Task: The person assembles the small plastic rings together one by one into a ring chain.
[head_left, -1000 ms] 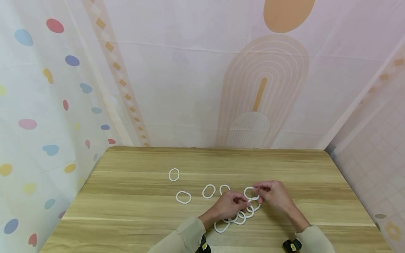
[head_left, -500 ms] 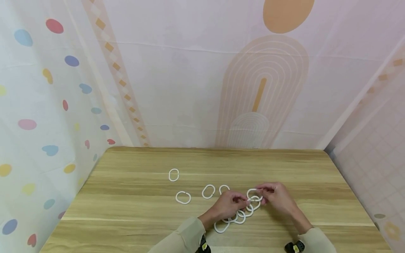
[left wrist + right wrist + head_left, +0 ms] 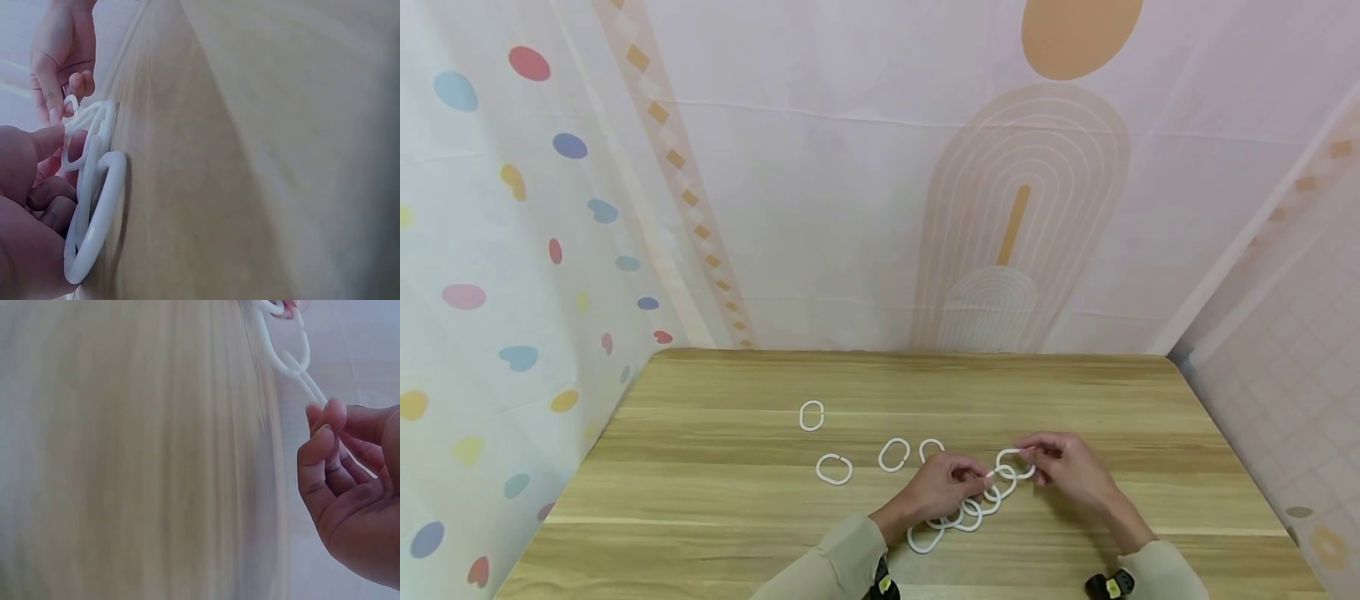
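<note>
White plastic oval links are joined in a chain [image 3: 979,527] that lies across the table and under my left hand [image 3: 943,487]. My left thumb and forefinger pinch a link in the chain's upper part. At the upper right end, my right hand [image 3: 1071,468] pinches the end link [image 3: 1009,451] between thumb and fingertips. This end link passes through its neighbour, as the right wrist view also shows, where the held link [image 3: 314,389] hooks into another link [image 3: 265,340]. Close to the left palm, the left wrist view has a thick link [image 3: 103,222] standing on edge near the wood.
Loose white links lie left of the chain: one at the back [image 3: 801,415], one in front of it [image 3: 835,482], one nearer the hands [image 3: 882,458]. Another [image 3: 932,441] is partly behind the left hand. A patterned curtain [image 3: 820,208] hangs behind the wooden table [image 3: 700,517].
My right hand has moved right, drawing the end link with it, and the neighbouring link now shows stretched between the hands. The left hand has stayed in place.
</note>
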Available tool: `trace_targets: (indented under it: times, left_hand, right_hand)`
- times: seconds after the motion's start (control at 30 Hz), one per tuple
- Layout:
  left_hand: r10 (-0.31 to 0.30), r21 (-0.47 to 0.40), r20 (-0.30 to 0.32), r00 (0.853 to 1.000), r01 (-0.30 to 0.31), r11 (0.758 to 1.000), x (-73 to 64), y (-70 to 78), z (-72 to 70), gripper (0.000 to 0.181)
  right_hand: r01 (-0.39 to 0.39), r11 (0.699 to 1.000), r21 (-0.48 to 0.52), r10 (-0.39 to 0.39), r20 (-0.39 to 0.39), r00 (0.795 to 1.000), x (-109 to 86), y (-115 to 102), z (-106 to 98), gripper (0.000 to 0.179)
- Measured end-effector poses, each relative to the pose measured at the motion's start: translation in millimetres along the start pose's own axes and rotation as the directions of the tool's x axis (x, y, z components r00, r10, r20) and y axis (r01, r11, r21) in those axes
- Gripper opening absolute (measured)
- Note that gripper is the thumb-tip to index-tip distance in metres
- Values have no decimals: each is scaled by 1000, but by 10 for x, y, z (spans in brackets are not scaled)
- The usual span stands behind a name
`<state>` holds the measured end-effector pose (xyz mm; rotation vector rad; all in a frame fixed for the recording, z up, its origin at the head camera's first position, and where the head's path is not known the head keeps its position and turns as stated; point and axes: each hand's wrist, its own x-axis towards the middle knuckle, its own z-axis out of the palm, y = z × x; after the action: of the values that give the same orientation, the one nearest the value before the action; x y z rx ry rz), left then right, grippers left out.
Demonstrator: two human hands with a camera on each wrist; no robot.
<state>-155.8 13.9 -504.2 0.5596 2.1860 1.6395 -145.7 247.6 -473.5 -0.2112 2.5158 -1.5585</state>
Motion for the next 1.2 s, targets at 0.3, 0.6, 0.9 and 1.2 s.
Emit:
trace_targets:
  times: [0.3, 0.6, 0.9, 1.2]
  left_hand:
    - [14, -6, 4, 1000, -14, 1000, -20, 13, -3, 11]
    - [0, 64, -12, 1000, 0, 998, -5, 15, -3, 10]
    - [-15, 55, -25, 1000, 16, 998, -5, 43, -43, 11]
    - [13, 27, -26, 1000, -12, 1000, -24, 14, -175, 17]
  right_hand:
    - [-13, 1000, 6, 13, 21, 1000, -34, 89, -118, 22]
    - [-31, 999, 15, 30, 22, 999, -31, 111, -146, 22]
    - [-37, 999, -7, 37, -11, 999, -29, 116, -194, 24]
    - [-65, 993, -95, 60, -50, 997, -33, 195, -310, 23]
